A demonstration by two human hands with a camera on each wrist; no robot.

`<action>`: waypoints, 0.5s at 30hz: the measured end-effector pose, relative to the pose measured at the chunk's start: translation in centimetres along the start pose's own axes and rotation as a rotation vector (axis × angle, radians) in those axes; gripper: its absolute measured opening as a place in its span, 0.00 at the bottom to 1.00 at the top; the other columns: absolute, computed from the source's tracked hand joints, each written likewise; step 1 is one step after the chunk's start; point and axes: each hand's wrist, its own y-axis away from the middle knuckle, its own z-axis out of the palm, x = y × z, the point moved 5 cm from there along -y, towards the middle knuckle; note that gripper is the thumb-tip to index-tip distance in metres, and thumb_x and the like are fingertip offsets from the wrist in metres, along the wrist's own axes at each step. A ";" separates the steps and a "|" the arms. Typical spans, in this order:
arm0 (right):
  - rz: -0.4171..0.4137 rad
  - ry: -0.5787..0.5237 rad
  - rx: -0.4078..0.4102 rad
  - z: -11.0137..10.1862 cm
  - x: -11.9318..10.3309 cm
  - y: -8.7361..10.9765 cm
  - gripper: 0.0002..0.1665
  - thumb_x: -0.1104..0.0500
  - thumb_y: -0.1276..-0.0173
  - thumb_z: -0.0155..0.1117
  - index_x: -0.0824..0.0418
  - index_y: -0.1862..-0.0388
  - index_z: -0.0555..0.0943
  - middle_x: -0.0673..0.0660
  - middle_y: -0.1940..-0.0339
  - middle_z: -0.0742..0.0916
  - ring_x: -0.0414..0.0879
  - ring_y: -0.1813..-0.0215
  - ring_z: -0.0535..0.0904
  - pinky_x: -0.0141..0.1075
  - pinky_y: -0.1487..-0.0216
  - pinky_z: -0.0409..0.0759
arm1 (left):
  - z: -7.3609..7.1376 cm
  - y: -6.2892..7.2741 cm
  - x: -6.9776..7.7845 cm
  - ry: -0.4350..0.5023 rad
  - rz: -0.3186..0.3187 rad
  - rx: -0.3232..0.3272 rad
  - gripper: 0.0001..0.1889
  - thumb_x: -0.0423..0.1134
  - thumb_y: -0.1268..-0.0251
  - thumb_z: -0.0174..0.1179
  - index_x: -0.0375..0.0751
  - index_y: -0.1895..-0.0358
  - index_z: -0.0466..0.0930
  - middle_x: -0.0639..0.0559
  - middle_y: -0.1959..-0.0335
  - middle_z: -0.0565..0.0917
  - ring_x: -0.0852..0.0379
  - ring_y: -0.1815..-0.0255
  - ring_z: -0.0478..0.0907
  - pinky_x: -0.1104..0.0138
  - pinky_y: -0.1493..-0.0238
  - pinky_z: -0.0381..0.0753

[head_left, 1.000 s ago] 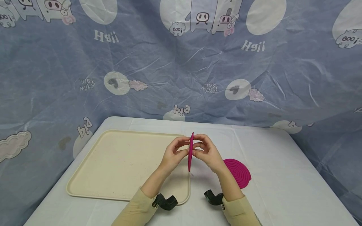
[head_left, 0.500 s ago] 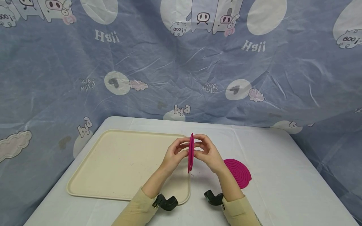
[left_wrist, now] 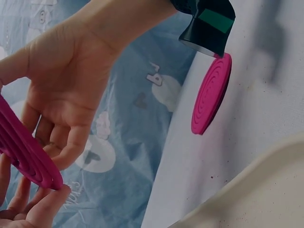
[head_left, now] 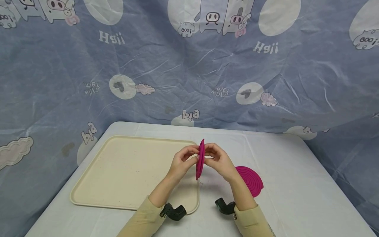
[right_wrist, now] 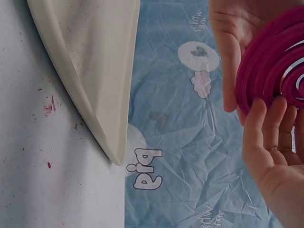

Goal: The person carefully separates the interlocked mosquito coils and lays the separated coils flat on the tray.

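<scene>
A thin magenta spiral disc, coiled from a rope that looks like modelling clay, stands nearly on edge above the right side of the tray. My left hand holds its left face, thumb below and fingers above. From the other side my right hand grips it with curled fingers and thumb. Narrow gaps show between the coils of the held disc in the right wrist view. A second magenta spiral disc lies flat on the table, partly behind my right forearm.
A cream tray covers much of the table's left half, with small dark crumbs on it. Magenta crumbs dot the white table beside the tray. A patterned blue cloth hangs behind the table.
The held disc has turned and tilted slightly, its top edge leaning to the right. My right fingers have shifted a little along it. The second disc and the tray stay put.
</scene>
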 end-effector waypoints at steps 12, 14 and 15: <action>-0.049 -0.062 -0.033 -0.2 -0.5 0.1 0.28 0.73 0.43 0.59 0.76 0.43 0.65 0.57 0.51 0.78 0.47 0.49 0.74 0.36 0.52 0.80 | 0.0 -0.1 0.3 0.019 0.003 -0.075 0.13 0.27 0.43 0.60 0.24 0.54 0.75 0.42 0.40 0.72 0.46 0.39 0.68 0.58 0.41 0.72; -0.052 -0.059 -0.044 -0.1 -0.6 0.1 0.28 0.72 0.43 0.59 0.76 0.44 0.65 0.57 0.51 0.78 0.48 0.48 0.74 0.36 0.52 0.79 | 0.0 -0.1 0.3 0.023 0.001 -0.073 0.13 0.27 0.43 0.60 0.23 0.56 0.75 0.41 0.41 0.72 0.46 0.39 0.69 0.59 0.42 0.73; -0.053 -0.060 -0.050 0.0 -0.6 0.1 0.27 0.72 0.43 0.60 0.77 0.44 0.65 0.57 0.51 0.78 0.48 0.48 0.74 0.37 0.51 0.79 | 0.0 -0.1 0.3 0.027 0.001 -0.069 0.13 0.26 0.44 0.60 0.23 0.56 0.75 0.41 0.41 0.73 0.46 0.39 0.69 0.60 0.44 0.74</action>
